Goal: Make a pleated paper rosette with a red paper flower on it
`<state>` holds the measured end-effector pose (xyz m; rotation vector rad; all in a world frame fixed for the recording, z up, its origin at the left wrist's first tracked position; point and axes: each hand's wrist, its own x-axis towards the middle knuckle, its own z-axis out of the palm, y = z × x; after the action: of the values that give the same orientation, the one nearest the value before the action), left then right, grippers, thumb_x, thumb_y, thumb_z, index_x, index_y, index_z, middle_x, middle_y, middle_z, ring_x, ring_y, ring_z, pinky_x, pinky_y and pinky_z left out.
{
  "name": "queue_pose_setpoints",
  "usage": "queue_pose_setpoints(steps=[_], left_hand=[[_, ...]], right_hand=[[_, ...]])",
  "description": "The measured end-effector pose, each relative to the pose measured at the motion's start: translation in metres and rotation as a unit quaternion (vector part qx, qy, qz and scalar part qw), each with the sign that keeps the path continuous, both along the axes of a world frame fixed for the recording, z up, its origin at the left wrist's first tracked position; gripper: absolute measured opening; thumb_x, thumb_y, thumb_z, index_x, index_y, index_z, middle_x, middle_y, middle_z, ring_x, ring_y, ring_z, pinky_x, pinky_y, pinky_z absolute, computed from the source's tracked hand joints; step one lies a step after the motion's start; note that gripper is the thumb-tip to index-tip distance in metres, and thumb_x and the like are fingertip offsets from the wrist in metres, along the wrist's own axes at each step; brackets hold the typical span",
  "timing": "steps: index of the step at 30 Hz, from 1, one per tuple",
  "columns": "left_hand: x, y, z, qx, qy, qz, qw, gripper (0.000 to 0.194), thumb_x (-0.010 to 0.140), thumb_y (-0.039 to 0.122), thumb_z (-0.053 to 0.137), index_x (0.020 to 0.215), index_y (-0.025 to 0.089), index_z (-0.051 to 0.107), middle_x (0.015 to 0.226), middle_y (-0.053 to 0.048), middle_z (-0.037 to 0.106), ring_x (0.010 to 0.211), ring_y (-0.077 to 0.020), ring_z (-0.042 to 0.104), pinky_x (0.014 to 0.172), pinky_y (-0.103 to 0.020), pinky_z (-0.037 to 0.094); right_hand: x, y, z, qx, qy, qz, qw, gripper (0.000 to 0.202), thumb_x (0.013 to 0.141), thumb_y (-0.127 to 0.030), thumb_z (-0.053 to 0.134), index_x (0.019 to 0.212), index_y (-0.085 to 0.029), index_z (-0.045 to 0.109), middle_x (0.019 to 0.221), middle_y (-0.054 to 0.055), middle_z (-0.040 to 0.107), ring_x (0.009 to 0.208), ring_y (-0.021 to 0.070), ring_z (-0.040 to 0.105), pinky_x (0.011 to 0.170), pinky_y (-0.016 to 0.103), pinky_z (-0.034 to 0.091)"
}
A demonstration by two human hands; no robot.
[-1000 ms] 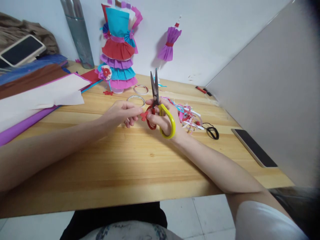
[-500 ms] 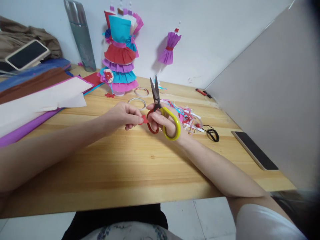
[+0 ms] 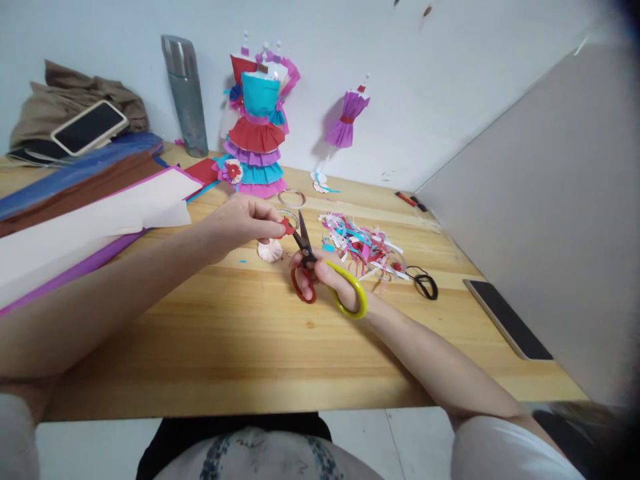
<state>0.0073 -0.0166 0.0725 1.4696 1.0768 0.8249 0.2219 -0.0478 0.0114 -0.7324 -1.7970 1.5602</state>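
Between the fingertips of my left hand (image 3: 255, 220) is a small piece of red paper (image 3: 287, 227). My right hand (image 3: 327, 275) grips a pair of scissors (image 3: 309, 255) with one yellow and one red handle loop. Their dark blades are parted and point up and left, with one blade tip at the red paper. Whether the blade touches the paper I cannot tell. A pale pleated paper rosette (image 3: 270, 250) lies on the table just below my left hand.
Coloured paper scraps (image 3: 363, 243) lie right of the scissors, near a black hair tie (image 3: 425, 285). A doll-sized layered paper dress (image 3: 257, 133) stands behind my hands. Paper sheets (image 3: 100, 200) cover the left, beside a bottle (image 3: 186, 97). A phone (image 3: 507, 320) lies at right.
The scissors have tilted left, bringing their parted blades to the red paper in my left hand. The view has shifted, and the pleated rosette now shows below my left hand.
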Motion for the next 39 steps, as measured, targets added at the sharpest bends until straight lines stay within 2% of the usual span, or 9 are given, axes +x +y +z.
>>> queue_pose_setpoints(steps=[4,10,14,19,23,25,29,33,39], left_hand=[[0.000,0.004,-0.007,-0.005,-0.030,0.014,0.999,0.014,0.064,0.026,0.072,0.061,0.014,0.065,0.060,-0.001,0.063,0.055,-0.0090,0.053,0.053,-0.021,0.039],[0.003,0.006,-0.012,-0.001,-0.041,0.044,0.998,0.017,0.060,0.029,0.073,0.063,0.014,0.065,0.055,0.001,0.058,0.054,-0.0095,0.051,0.053,-0.022,0.037],[0.004,0.006,-0.014,0.024,-0.079,0.048,0.995,0.019,0.059,0.031,0.073,0.060,0.015,0.065,0.066,-0.001,0.063,0.060,-0.0104,0.053,0.056,-0.023,0.040],[0.005,0.006,-0.018,0.093,-0.079,0.086,0.989,0.018,0.066,0.033,0.071,0.059,0.017,0.065,0.074,-0.003,0.065,0.072,-0.0136,0.056,0.065,-0.025,0.044],[0.005,0.006,-0.019,0.150,-0.042,0.121,0.980,0.017,0.067,0.030,0.070,0.057,0.018,0.064,0.078,-0.003,0.067,0.084,-0.0170,0.060,0.081,-0.029,0.046],[0.005,0.007,-0.019,0.154,-0.032,0.125,0.980,0.017,0.067,0.029,0.070,0.057,0.018,0.063,0.080,-0.004,0.068,0.086,-0.0179,0.061,0.084,-0.030,0.047],[0.004,0.008,-0.018,0.138,-0.032,0.126,0.982,0.018,0.067,0.030,0.069,0.056,0.018,0.062,0.075,-0.003,0.067,0.078,-0.0162,0.059,0.075,-0.028,0.046],[0.004,0.005,-0.016,0.086,-0.031,0.125,0.988,0.017,0.067,0.031,0.069,0.059,0.016,0.063,0.063,0.000,0.061,0.063,-0.0118,0.052,0.061,-0.025,0.040],[0.004,0.004,-0.012,0.029,-0.044,0.108,0.993,0.017,0.065,0.031,0.070,0.062,0.015,0.064,0.056,0.001,0.057,0.056,-0.0101,0.050,0.056,-0.024,0.037]], right_hand=[[-0.003,0.000,-0.004,-0.018,0.036,-0.002,0.999,0.048,0.091,-0.063,0.046,0.095,-0.016,0.054,0.065,-0.001,0.051,0.053,0.0125,0.051,0.050,0.027,0.042],[-0.006,0.000,0.003,-0.006,0.065,0.003,0.998,0.049,0.090,-0.063,0.048,0.098,-0.016,0.056,0.066,-0.001,0.052,0.053,0.0122,0.052,0.051,0.027,0.042],[-0.009,0.001,-0.002,-0.024,0.089,-0.009,0.996,0.049,0.090,-0.062,0.050,0.099,-0.014,0.058,0.065,-0.001,0.052,0.051,0.0116,0.052,0.048,0.025,0.041],[-0.014,0.001,-0.012,-0.061,0.097,0.003,0.993,0.051,0.088,-0.062,0.052,0.101,-0.013,0.058,0.066,-0.001,0.053,0.051,0.0115,0.052,0.047,0.026,0.043],[-0.014,0.001,-0.010,-0.056,0.091,-0.008,0.994,0.052,0.088,-0.063,0.053,0.103,-0.013,0.059,0.068,0.000,0.054,0.052,0.0113,0.053,0.047,0.025,0.042],[-0.013,0.002,-0.009,-0.053,0.089,-0.009,0.995,0.051,0.088,-0.062,0.053,0.104,-0.013,0.059,0.068,0.000,0.054,0.053,0.0113,0.053,0.048,0.025,0.043],[-0.011,0.003,-0.011,-0.051,0.101,-0.003,0.994,0.050,0.090,-0.061,0.052,0.105,-0.014,0.060,0.070,0.000,0.054,0.053,0.0114,0.053,0.049,0.026,0.042],[-0.009,0.003,-0.009,-0.039,0.089,0.001,0.995,0.051,0.090,-0.062,0.049,0.106,-0.014,0.059,0.068,0.000,0.054,0.054,0.0120,0.052,0.050,0.027,0.042],[-0.003,0.006,0.002,0.013,0.024,-0.055,0.998,0.048,0.090,-0.061,0.050,0.105,-0.015,0.056,0.061,-0.003,0.051,0.050,0.0115,0.050,0.049,0.025,0.041]])
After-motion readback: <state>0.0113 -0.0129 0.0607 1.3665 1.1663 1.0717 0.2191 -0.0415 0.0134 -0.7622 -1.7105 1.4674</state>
